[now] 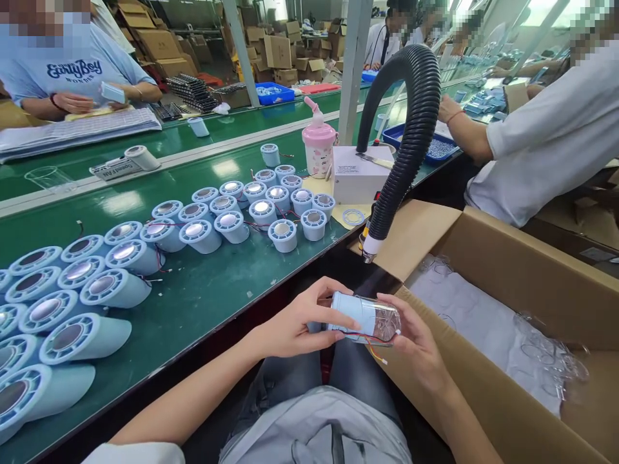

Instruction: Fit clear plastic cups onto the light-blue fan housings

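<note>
Left hand (pixel 302 320) grip closed round light-blue cylinder (pixel 360 309), 5 o'clock from view centre, right hand (pixel 420 336) grip on clear cover (pixel 387 323), wires (pixel 374 353) dangling, green tabletop (pixel 198 316) toward 9 o'clock, open carton (pixel 541 258) at 4.

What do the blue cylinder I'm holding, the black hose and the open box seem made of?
Blue cylinder: likely smooth plastic, evenly coloured, softly glossy. Black hose: plastic or rubber; ribs catch glossy highlights. Open box: apparently matte cardboard, with brown folded flaps.
</note>
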`<action>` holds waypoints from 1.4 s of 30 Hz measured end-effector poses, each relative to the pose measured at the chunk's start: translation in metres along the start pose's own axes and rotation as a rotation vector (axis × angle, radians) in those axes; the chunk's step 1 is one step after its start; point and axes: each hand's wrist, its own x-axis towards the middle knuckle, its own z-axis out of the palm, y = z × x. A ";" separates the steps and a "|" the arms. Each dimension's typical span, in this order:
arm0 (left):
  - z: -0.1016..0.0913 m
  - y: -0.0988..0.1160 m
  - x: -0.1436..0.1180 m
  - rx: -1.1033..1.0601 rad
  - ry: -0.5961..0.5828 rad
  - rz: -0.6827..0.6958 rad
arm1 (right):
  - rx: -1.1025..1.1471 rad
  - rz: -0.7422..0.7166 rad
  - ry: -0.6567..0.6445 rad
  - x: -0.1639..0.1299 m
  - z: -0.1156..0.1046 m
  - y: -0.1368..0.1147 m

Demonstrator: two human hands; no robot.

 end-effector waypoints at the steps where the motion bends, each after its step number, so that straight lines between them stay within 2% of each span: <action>1: 0.001 0.001 -0.001 -0.009 -0.008 -0.011 | 0.009 0.012 0.004 0.000 0.000 0.000; 5: 0.006 0.002 -0.005 -0.013 -0.036 -0.006 | 0.063 0.022 -0.018 -0.003 -0.001 0.002; 10: 0.007 0.001 -0.012 0.065 0.021 0.014 | 0.096 0.012 -0.059 -0.005 -0.002 -0.003; 16: 0.007 0.004 -0.016 -0.065 -0.057 0.007 | 0.016 0.018 -0.127 -0.008 0.000 -0.006; 19: 0.013 0.004 -0.017 -0.226 -0.016 -0.121 | -0.040 0.019 -0.165 -0.010 0.004 -0.006; 22: 0.017 0.007 -0.018 -0.371 0.019 -0.273 | -0.019 0.085 -0.155 -0.010 0.007 -0.009; 25: 0.016 0.010 -0.020 -0.445 0.000 -0.327 | 0.019 0.175 -0.173 -0.011 0.009 -0.013; 29: 0.014 0.013 -0.024 -0.525 0.001 -0.411 | 0.009 0.217 -0.158 -0.014 0.012 -0.014; 33: 0.018 0.010 -0.029 -0.526 -0.003 -0.397 | -0.037 0.214 -0.147 -0.016 0.015 -0.012; 36: 0.023 0.006 -0.033 -0.652 0.011 -0.411 | -0.188 0.137 -0.182 -0.014 0.017 -0.014; 39: 0.025 0.007 -0.035 -0.869 0.029 -0.489 | -0.512 -0.087 -0.296 -0.008 0.017 -0.024; 42: 0.024 0.015 -0.033 -0.913 0.070 -0.577 | -0.834 -0.294 -0.371 -0.007 0.013 -0.046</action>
